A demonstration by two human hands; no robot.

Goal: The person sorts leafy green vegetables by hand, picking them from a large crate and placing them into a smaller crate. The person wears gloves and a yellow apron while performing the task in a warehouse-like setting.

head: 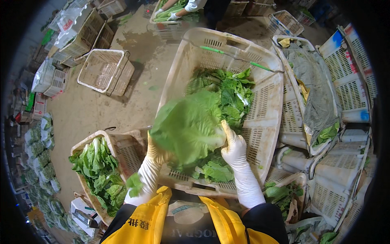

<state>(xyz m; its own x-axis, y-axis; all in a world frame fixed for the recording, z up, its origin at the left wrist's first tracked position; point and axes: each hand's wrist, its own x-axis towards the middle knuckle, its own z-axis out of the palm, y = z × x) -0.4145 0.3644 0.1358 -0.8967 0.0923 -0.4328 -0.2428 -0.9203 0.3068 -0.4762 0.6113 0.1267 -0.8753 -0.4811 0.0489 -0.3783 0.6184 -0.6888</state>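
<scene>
A head of leafy green lettuce (189,125), partly blurred, is between my two hands over a large white plastic crate (265,100). My right hand (234,146), in a pale glove, grips its pale stem end. My left hand (157,149), gloved too, is at the leaves' left side; its fingers are mostly hidden, so its hold is unclear. Loose green leaves (233,97) lie in the crate below. A small piece of leaf (134,184) shows in front of my left forearm. To the left, a smaller crate (120,152) holds several leafy heads (97,158).
An empty crate (105,71) stands on the floor at upper left. Crates under a grey cloth (318,91) and stacked crates (332,180) crowd the right. A scale (83,216) is at lower left. At the top, another person's gloved hands (173,16) touch green stalks.
</scene>
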